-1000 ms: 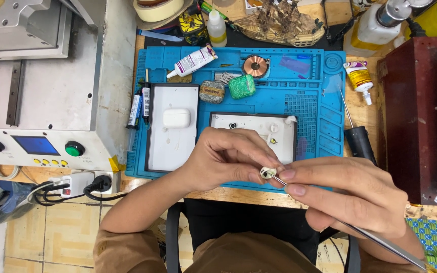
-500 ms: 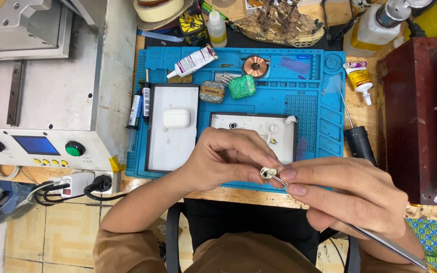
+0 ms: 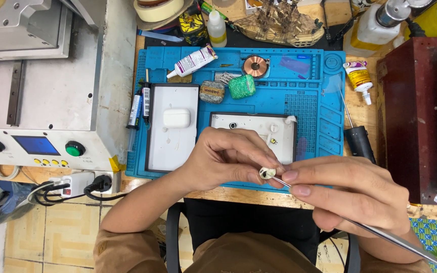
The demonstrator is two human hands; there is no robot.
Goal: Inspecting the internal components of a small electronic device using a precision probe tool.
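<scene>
The small white earbud piece [image 3: 267, 173] sits pinched between the fingertips of my left hand [image 3: 226, 157], held just above the near edge of the blue mat [image 3: 309, 101]. My fingers curl in tight around it, so only its rounded end with a dark opening shows. My right hand [image 3: 352, 194] holds a thin metal probe [image 3: 380, 233] like a pen, thumb and forefinger closed on the shaft near the tip, and that tip touches the piece at its opening. The long shaft runs back past my wrist toward the lower right corner.

Behind my hands, on the mat, lies a white tray [image 3: 254, 129] with a few tiny parts on it. To its left, on a second white tray [image 3: 159, 146], rests a white earbud case [image 3: 176, 118]. Further back on the mat are a green scouring pad [image 3: 242, 86], a copper coil [image 3: 254, 65] and a white tube [image 3: 193, 61]. A black-handled screwdriver [image 3: 358, 140] lies off the mat's right edge. On my left stands a grey machine [image 3: 41, 91] with red and green buttons.
</scene>
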